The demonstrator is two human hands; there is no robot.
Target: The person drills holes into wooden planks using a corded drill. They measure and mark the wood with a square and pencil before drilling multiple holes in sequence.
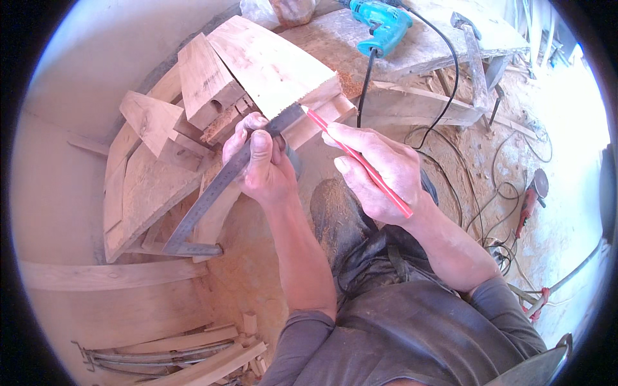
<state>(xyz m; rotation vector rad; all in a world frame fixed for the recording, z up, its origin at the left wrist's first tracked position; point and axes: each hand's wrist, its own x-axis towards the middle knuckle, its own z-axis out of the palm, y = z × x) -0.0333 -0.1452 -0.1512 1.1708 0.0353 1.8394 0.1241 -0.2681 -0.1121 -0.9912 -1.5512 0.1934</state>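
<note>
A thick, pale wood block (277,61) lies on the workbench in front of me, its near end toward my hands. My left hand (267,161) is closed around a dark metal L-shaped carpenter's square (212,193), thumb on top. One end of the square lies against the block's near edge; its short arm hangs low to the left. In my right hand (380,167) is a red pencil (367,164), slanting up to the left. Its tip is at the block's edge, right beside the end of the square. Contact between tip and wood is too small to tell.
More cut wood pieces (203,77) stand left of the block. A teal power drill (383,26) and a hammer (473,58) lie on the bench at the back right. Cables and an angle grinder (531,199) are on the dusty floor. Wood offcuts (219,363) lie lower left.
</note>
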